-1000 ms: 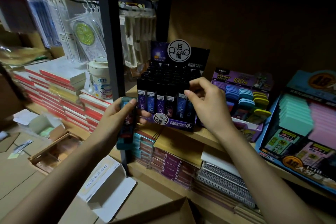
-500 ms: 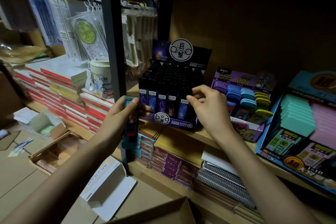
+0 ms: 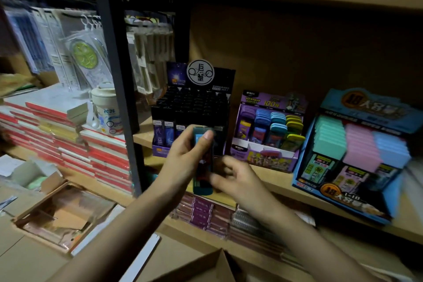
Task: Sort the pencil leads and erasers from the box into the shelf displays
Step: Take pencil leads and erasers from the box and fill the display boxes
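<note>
Left hand (image 3: 183,159) grips the pack (image 3: 203,181) upright, just near of the black display (image 3: 194,107) — light, stiff, likely slick; pinch its long edges. Right hand (image 3: 238,181) blurs just right of it — whether its fingers hold it, I cannot tell.

A stationery shop's stock aisle: wooden shelves (image 3: 281,186) carry retail cartons set out for sale: a black display box (image 3: 194,107) packed with rows of pencil-lead cases, a purple display box (image 3: 267,135) of coloured cases just beside it, and a blue display box (image 3: 357,151) of pastel erasers. Packaged goods (image 3: 75,52) hang from hooks at left above stacked red-edged notebooks (image 3: 57,135). Spiral notebooks (image 3: 247,220) fill the shelf below, and opened cartons (image 3: 45,198) lie on the floor.
</note>
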A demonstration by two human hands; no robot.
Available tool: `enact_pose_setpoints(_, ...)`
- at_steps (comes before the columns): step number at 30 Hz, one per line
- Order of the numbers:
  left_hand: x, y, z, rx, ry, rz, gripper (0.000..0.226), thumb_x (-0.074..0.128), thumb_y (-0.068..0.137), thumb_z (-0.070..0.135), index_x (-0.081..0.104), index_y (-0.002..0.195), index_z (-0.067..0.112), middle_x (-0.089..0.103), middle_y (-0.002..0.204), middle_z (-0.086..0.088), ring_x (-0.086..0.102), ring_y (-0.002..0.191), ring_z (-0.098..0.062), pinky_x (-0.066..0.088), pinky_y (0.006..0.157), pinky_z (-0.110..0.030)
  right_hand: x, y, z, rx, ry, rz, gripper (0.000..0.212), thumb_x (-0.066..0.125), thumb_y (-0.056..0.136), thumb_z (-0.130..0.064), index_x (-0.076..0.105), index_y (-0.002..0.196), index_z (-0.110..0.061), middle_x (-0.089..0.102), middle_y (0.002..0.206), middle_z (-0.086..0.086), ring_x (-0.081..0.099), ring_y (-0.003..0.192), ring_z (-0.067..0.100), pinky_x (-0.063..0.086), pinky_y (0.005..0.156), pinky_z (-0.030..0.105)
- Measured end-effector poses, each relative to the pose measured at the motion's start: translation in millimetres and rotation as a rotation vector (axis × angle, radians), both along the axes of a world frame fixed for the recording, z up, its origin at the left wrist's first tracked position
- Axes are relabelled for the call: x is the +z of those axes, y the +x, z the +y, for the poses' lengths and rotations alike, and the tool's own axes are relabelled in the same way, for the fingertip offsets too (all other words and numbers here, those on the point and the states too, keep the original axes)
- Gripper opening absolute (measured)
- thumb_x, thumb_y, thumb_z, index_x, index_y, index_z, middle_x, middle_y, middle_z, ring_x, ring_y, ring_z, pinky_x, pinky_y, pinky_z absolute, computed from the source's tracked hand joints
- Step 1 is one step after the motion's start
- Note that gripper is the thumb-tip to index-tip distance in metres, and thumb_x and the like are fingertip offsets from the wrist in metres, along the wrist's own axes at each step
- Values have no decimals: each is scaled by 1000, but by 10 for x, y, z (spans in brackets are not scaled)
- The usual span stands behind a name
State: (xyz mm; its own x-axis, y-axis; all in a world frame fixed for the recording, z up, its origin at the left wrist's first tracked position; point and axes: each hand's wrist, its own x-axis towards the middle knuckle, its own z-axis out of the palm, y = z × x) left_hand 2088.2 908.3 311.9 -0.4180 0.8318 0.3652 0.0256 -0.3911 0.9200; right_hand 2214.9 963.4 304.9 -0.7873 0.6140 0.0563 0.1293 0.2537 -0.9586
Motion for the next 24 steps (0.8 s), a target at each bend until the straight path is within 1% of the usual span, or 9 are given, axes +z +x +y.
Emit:
enact_pose_setpoints(4,46,163,126,3,18,23,15,53,86,28,58,91,15,58,70,13,53,70,0,43,62,-15,-38,250,30,-177,-94,65,8,62,88,-13,64,92,-6,69,94,17,65,84,17,51,71,25)
enact_pose_setpoints(6,82,178,185,5,-3,10,7,54,88,21,57,89,15,58,69,11,53,69,-3,43,61,-20,8,410,99,-255,-156,99,12,65,85,-18,64,92,-8,70,92,13,68,84,23,53,70,28)
enact_pose_setpoints(8,136,184,227,-45,-41,7,5,54,89,17,56,88,13,61,69,8,54,65,-6,45,54,-17,120,581,189,-312,-203,160,13,67,81,-20,63,89,-11,73,84,6,70,73,22,52,56,23)
enact_pose_setpoints(12,201,203,309,-172,-124,118,15,59,82,24,55,86,10,63,66,7,56,60,-9,42,49,-16,507,880,463,-439,16,189,8,68,80,-14,62,82,-11,69,68,2,64,49,13,42,37,16)
enact_pose_setpoints(15,169,263,398,-203,-172,280,20,61,77,31,54,80,12,57,66,2,48,63,-17,35,55,-26,792,997,634,-403,148,157,10,71,78,-11,62,82,-12,67,73,7,65,57,8,48,44,16)
enact_pose_setpoints(17,105,311,462,-154,-174,576,19,61,80,37,54,78,20,57,66,9,49,60,-4,37,56,-20,888,1022,703,-375,189,108,11,74,75,-12,65,80,-14,67,74,7,66,60,6,52,50,17)
enact_pose_setpoints(19,36,350,530,-54,-160,846,19,59,86,40,52,78,24,61,71,10,55,65,-2,45,60,-24,925,1026,763,-373,219,87,10,75,73,-11,67,77,-13,67,73,8,64,58,9,54,53,18)
enact_pose_setpoints(22,-9,413,649,84,-145,948,27,54,91,41,55,84,15,65,80,2,60,75,-18,50,67,-41,962,1011,900,-338,205,88,8,72,75,-3,69,81,-7,69,73,5,66,63,9,56,60,17)
enact_pose_setpoints(24,-34,427,737,158,-151,940,25,52,93,38,56,89,13,61,88,-1,59,81,-21,50,72,-43,992,971,1015,-326,248,59,9,70,77,-1,69,81,-9,69,76,6,67,69,13,58,65,23)
